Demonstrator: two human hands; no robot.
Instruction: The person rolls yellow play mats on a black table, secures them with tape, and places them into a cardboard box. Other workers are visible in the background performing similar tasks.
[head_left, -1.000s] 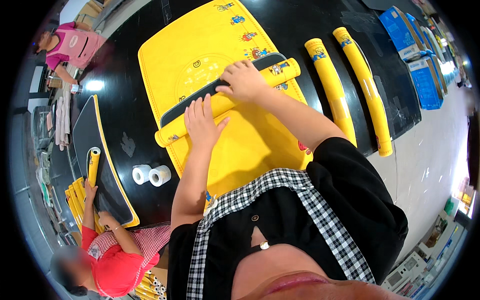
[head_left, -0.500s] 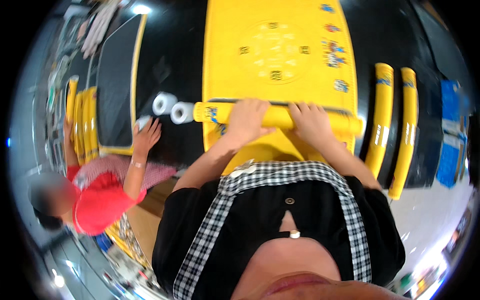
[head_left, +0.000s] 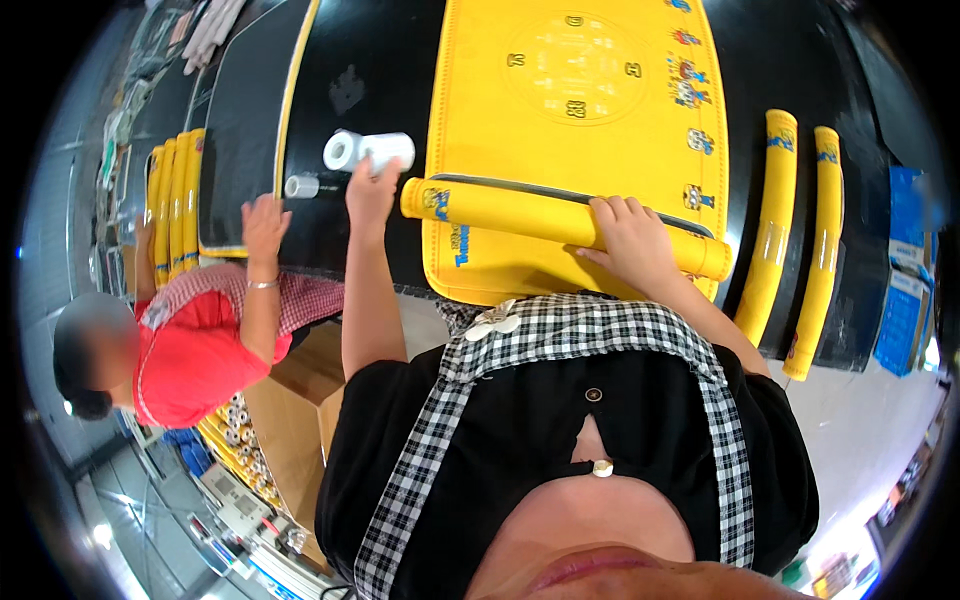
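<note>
Flat yellow mat lies beyond both hands, with a rolled yellow mat across its near end, under the right hand.
The right hand rests loosely spread, thumb on the near side, probably so the roll cannot uncurl. Two finished yellow rolls lie to its right, seemingly out of its way. The left hand, nearly closed, appears to pinch a white roll, handily near the mat's edge.
</note>
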